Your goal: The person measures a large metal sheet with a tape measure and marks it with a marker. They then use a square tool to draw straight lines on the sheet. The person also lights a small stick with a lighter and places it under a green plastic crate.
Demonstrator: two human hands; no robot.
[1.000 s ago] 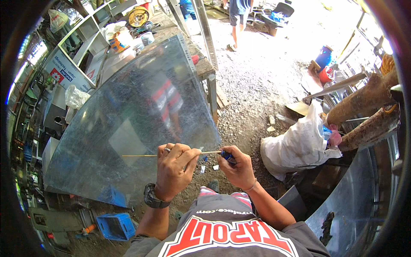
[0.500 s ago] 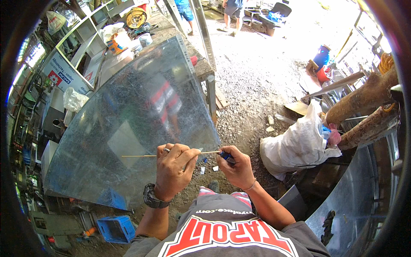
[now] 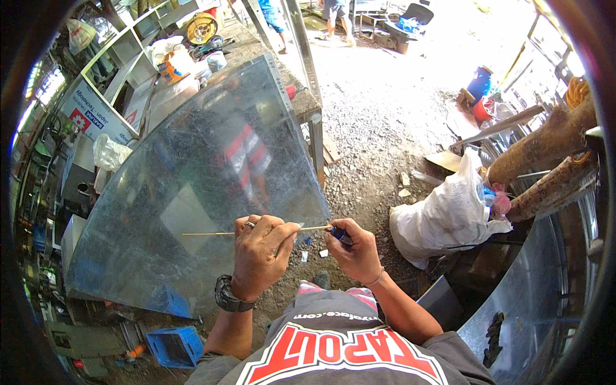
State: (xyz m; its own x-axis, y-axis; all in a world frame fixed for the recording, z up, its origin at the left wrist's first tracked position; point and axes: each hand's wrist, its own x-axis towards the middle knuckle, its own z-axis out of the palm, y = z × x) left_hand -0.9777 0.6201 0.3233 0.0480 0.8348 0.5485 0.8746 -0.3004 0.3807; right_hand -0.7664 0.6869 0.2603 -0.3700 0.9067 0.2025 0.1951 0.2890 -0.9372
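Observation:
A thin, straight tan rod [image 3: 209,234] runs crosswise in front of me above the near edge of a shiny sheet of metal. My left hand [image 3: 262,249] pinches it near its middle, and its left end sticks out past my fingers. At the rod's right end, my right hand [image 3: 354,250] is closed around a small blue-and-black object [image 3: 340,235], which touches or overlaps the rod; its kind is mostly hidden by my fingers. The metal sheet [image 3: 192,154], wedge-shaped with a curved left edge, lies to the left and beyond my hands.
A full white sack [image 3: 436,221] stands on the gravel at right, beside thick logs [image 3: 545,147]. Below the sheet sits a blue crate [image 3: 173,346]. Another curved metal sheet [image 3: 526,314] is at lower right. Tools and bags crowd the far bench [image 3: 234,48]; people stand farther off.
Both hands and the rod stay almost still. The view has shifted slightly, and the people in the distance have moved a little.

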